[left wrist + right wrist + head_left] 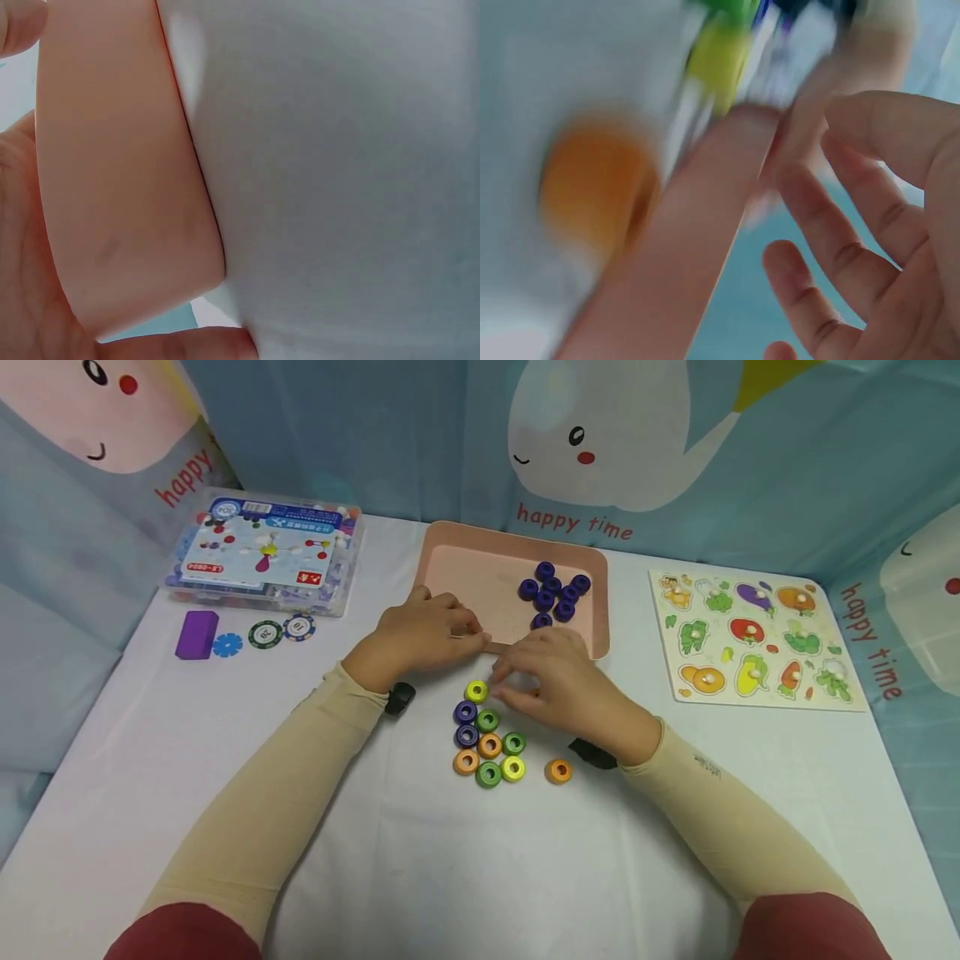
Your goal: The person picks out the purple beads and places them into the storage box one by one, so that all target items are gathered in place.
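Note:
My left hand (420, 639) lies over the near left corner of a pink tray (465, 577). In the left wrist view its fingers spread around the tray's outer wall (127, 172). My right hand (558, 681) hovers by the tray's near edge, fingers loosely bent, with nothing visible in them. Just left of its fingertips sits a yellow ring bead (476, 692). Purple beads (466, 736), green beads (487, 774), orange beads (466, 762) and another yellow one stand close together below it. A separate orange bead (558, 771) lies to the right, blurred in the right wrist view.
Several dark purple beads (543, 600) sit in the tray's right part. A vegetable puzzle board (757, 639) lies at right. At back left are a clear box of molecule parts (262, 547), a purple block (197, 635), a blue disc (228, 645) and two poker chips (266, 634).

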### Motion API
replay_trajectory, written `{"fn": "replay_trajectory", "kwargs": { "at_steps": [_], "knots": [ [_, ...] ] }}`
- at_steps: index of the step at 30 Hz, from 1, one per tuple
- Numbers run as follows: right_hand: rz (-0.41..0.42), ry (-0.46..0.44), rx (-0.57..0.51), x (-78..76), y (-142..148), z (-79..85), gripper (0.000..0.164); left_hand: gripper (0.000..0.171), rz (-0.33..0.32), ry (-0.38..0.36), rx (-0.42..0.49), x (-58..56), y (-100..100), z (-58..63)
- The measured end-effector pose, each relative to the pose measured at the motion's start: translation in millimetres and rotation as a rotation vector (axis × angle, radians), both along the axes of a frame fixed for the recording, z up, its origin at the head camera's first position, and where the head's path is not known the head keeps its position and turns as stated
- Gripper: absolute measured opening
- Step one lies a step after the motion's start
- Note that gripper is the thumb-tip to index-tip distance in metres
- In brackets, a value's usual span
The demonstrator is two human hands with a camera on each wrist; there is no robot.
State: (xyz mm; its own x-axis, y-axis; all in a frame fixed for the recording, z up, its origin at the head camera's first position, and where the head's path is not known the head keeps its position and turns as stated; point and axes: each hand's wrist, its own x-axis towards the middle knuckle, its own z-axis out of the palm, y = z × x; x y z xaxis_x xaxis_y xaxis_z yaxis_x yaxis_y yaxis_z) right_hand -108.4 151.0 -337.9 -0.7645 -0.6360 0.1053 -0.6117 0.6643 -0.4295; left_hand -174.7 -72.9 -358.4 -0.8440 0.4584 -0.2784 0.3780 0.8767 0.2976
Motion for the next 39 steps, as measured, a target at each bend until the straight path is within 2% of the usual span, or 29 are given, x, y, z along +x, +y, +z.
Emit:
{"fn": "replay_trajectory", "kwargs": {
  "at_steps": [5,11,19,27,35,39],
  "knots": [
    [0.114,-0.026,0.077,24.9,-18.9,-2.2,0.011,0.051,0.01,0.002,0.004,-1.1,0.1,-2.1],
    [0.176,-0.034,0.185,36.1,-28.5,-9.0,0.011,0.052,0.026,-0.01,0.005,0.2,0.8,-1.7],
    [0.191,0.01,0.232,38.7,-34.6,-9.2,0.009,0.051,0.034,-0.009,0.004,1.0,1.0,-0.2],
    [0.179,0.008,0.257,38.7,-37.2,-8.5,0.007,0.051,0.03,-0.011,0.012,0.5,1.2,-0.8],
    [0.191,0.066,0.243,37.5,-37.7,-10.1,0.008,0.051,0.024,-0.008,0.018,0.4,0.5,-1.3],
    [0.187,0.056,0.215,35.6,-35.4,-5.2,0.008,0.052,0.021,-0.005,0.019,0.4,0.3,-1.5]
  ]
}}
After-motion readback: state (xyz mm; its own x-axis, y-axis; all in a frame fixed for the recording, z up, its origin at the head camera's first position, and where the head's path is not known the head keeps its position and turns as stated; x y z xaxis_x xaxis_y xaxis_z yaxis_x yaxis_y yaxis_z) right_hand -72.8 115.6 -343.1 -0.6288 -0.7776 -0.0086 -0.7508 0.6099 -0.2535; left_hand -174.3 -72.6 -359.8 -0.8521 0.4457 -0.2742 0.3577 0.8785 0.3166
